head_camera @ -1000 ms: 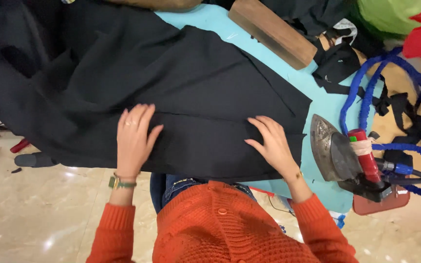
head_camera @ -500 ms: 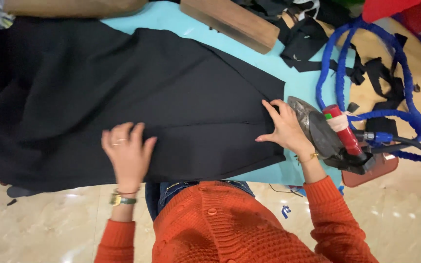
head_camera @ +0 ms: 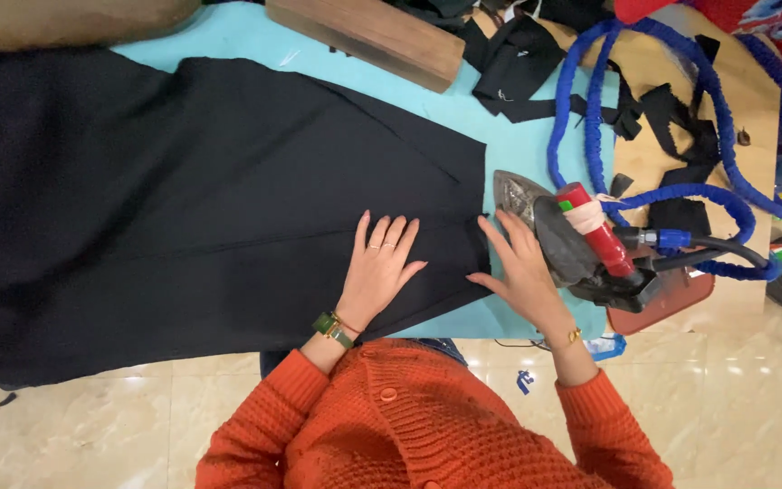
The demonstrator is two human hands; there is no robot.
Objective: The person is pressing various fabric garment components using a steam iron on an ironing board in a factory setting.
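Observation:
A large black garment [head_camera: 183,190] lies spread over a light blue ironing table [head_camera: 518,145]. My left hand [head_camera: 380,267] rests flat on the cloth near its right end, fingers together and pointing away from me. My right hand [head_camera: 519,267] lies open at the cloth's right edge, fingertips on the hem, right beside a steam iron [head_camera: 581,244] with a red handle. Neither hand holds anything. I wear an orange knitted sweater, a green watch on the left wrist and a gold bracelet on the right.
A wooden block [head_camera: 368,36] lies at the table's far edge. A blue wrapped hose [head_camera: 590,118] loops from the iron across the right side, among black fabric scraps [head_camera: 522,59]. The iron stands on a reddish pad [head_camera: 672,303]. Tiled floor lies below.
My left hand has moved right along the cloth, close to my right hand. The right hand slid down to the cloth's right edge beside the iron. The view shifted right.

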